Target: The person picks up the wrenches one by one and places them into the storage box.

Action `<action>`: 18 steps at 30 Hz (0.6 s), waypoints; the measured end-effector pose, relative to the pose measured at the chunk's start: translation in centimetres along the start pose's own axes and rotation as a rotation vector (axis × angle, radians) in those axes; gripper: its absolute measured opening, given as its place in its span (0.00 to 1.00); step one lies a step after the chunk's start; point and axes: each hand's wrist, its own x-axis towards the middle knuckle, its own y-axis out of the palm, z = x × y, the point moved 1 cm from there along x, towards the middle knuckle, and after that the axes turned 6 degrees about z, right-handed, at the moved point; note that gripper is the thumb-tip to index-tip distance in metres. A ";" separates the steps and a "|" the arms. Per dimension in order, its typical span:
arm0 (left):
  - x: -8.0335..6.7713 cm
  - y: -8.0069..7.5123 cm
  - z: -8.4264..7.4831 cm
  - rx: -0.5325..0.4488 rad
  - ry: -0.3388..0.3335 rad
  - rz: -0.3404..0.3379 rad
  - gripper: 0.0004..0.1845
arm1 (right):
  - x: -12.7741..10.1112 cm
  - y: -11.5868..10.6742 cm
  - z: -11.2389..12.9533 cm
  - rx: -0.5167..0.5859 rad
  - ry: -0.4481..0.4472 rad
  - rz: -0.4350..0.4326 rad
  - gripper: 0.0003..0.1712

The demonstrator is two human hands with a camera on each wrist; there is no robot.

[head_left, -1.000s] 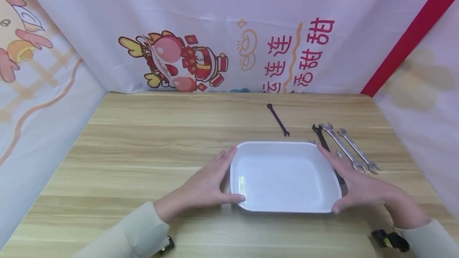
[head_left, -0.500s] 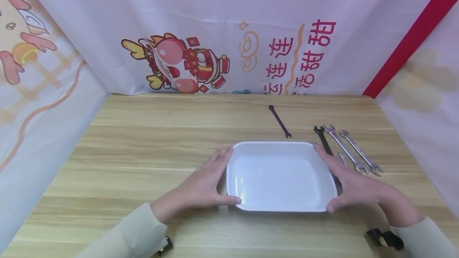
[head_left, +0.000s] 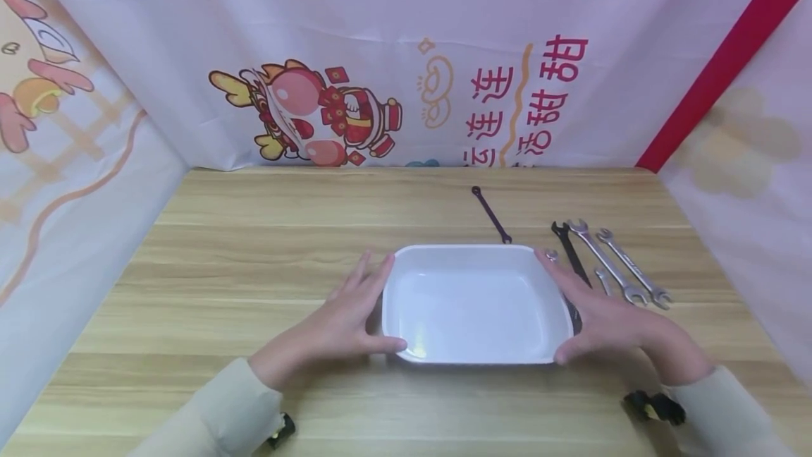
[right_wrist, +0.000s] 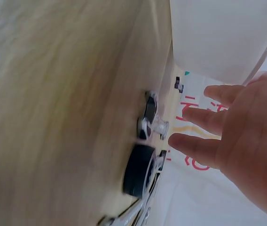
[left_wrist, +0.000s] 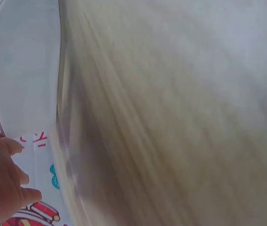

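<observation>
In the lower middle of the head view, the white tray (head_left: pixel 476 316) is held at its two short ends over the wooden table (head_left: pixel 254 266), the left hand (head_left: pixel 342 316) and right hand (head_left: pixel 603 319) each stretched wide with thumb at a near corner and fingers at a far one. Right of centre, a black wrench (head_left: pixel 571 249) runs down partly hidden behind the right hand, with a small silver wrench (head_left: pixel 603 281) and two longer silver wrenches (head_left: pixel 619 265) beside it. A dark purple wrench (head_left: pixel 491 216) lies just beyond the tray's far rim, below the printed cloth (head_left: pixel 317 13) across the top.
</observation>
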 end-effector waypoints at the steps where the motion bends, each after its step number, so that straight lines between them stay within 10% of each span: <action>1: 0.0 -0.1 0.2 0.004 -0.002 0.007 0.68 | 0.2 0.0 0.1 0.006 0.003 0.004 0.81; 18: -0.5 -2.1 2.8 -0.045 -0.027 0.045 0.70 | 3.8 0.6 0.5 0.094 -0.098 0.023 0.81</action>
